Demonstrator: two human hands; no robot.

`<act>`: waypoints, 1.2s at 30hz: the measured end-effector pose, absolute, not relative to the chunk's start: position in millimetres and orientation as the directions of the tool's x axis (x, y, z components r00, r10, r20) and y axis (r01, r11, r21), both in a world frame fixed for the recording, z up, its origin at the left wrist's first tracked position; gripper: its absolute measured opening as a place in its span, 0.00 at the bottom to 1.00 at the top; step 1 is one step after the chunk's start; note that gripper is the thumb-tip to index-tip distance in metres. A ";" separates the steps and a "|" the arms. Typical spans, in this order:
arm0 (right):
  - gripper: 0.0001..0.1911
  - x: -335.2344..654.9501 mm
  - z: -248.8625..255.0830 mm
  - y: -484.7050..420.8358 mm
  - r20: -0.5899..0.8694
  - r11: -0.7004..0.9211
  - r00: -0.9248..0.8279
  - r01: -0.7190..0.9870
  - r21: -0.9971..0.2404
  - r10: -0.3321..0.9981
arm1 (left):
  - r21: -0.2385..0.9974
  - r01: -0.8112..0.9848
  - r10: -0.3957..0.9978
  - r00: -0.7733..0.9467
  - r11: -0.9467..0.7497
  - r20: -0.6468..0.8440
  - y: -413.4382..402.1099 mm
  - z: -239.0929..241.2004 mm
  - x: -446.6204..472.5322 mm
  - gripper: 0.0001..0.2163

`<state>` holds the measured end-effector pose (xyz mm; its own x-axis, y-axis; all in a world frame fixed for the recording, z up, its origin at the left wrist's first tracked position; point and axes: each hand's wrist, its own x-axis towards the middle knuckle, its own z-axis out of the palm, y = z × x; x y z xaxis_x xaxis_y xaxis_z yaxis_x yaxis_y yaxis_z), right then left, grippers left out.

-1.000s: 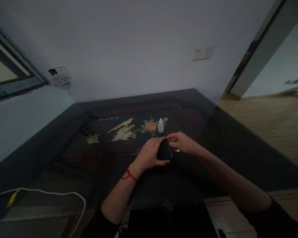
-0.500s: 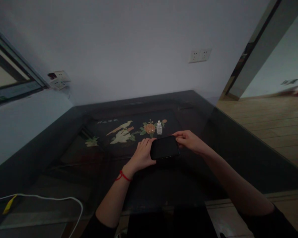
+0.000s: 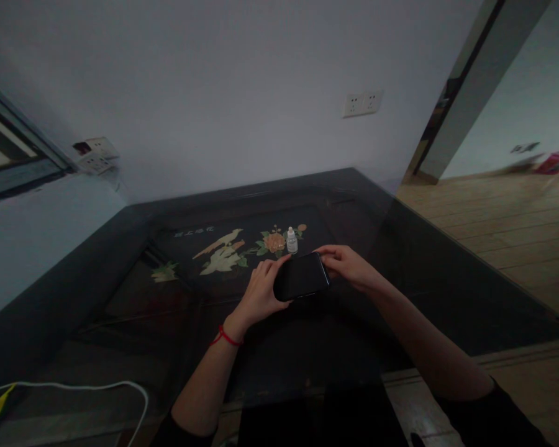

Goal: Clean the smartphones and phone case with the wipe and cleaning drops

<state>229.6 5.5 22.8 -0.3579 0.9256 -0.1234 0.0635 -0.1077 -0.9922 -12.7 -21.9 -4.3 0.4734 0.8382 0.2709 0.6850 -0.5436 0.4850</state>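
Note:
A black smartphone (image 3: 302,277) is held sideways over the dark table, its dark screen turned up toward me. My left hand (image 3: 262,287), with a red string bracelet (image 3: 229,336) on the wrist, grips its left end, thumb along the near edge and fingers at the far edge. At the far right corner, the closed fingers of my right hand (image 3: 346,266) hold the phone's edge; their tips are partly hidden. Just beyond the phone, a small white-capped dropper bottle (image 3: 292,241) stands upright on the table, touched by neither hand.
The dark glossy table (image 3: 354,347) carries a bird-and-flower picture (image 3: 223,257). A white cable (image 3: 74,387) with a yellow tag (image 3: 0,403) lies at the near left. Wall sockets (image 3: 362,103) are behind, and wooden floor (image 3: 484,242) extends on the right.
My view has turned slightly, so the scene sits a little further left. Both hands keep their places on the phone, which looks slightly more tilted. The bottle stays standing.

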 end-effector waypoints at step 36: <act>0.20 188.5 49.6 -10.7 -0.092 -0.111 -0.579 0.003 -0.994 0.810 | 0.780 0.319 0.835 0.331 -0.538 0.440 -35.4 7.3 2.5 0.38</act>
<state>188.5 -10.7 49.6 -0.5789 0.8102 -0.0916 0.0026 -0.1106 -0.9939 2.5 -35.4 7.3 0.3311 0.8349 0.4396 0.3193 -0.5375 0.7805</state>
